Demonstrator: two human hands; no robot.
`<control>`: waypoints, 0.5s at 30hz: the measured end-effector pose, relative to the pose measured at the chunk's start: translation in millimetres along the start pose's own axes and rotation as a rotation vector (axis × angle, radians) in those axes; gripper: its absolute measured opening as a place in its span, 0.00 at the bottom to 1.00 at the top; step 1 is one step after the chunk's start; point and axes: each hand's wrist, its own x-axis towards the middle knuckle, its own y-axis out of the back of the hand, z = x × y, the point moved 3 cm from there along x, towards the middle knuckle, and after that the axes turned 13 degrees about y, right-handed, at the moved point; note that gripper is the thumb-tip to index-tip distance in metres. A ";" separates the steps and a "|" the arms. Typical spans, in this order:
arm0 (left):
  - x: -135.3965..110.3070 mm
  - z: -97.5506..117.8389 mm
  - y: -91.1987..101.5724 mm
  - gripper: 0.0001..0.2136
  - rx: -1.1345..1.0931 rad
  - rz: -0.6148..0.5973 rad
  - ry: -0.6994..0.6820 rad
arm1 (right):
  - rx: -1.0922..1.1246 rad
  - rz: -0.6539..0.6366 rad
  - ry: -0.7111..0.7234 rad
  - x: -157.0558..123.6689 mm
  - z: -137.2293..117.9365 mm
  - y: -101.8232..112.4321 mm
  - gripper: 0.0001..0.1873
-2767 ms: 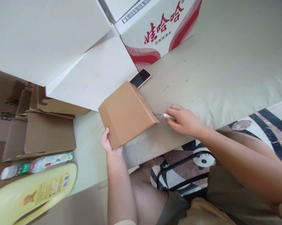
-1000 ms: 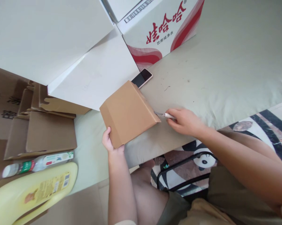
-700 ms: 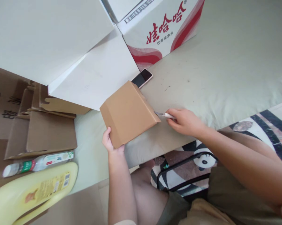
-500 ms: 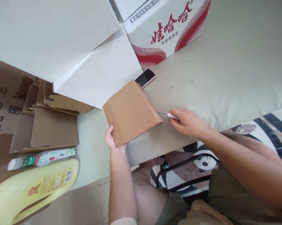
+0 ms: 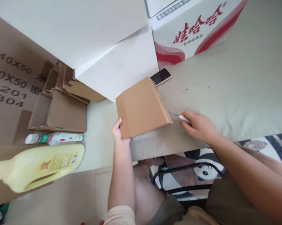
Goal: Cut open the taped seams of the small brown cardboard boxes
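Note:
A small brown cardboard box (image 5: 143,109) is tilted up above the pale cloth surface. My left hand (image 5: 118,132) grips its lower left corner, with the thumb on the near face and the other fingers hidden behind. My right hand (image 5: 199,126) is closed around a utility knife (image 5: 184,118) with a white handle. The thin blade points left at the box's right edge; whether the tip touches the cardboard I cannot tell. Behind the box's top corner lies a phone (image 5: 163,76), partly covered by it.
A large white carton (image 5: 129,59) and a red-and-white water carton (image 5: 199,34) stand at the back. On the left are folded brown cardboard (image 5: 68,112), a clear plastic bottle (image 5: 55,138) and a yellow jug (image 5: 47,165). A black metal frame (image 5: 185,189) is below, by my legs.
The view has swung left, so the scene sits further right in the picture. My right hand with the knife is slightly further from the box; my left hand keeps its hold on the corner.

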 end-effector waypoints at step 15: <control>-8.6 -6.3 -13.6 0.17 0.078 -0.024 -0.148 | -0.011 0.125 -0.283 -2.7 0.3 14.5 0.10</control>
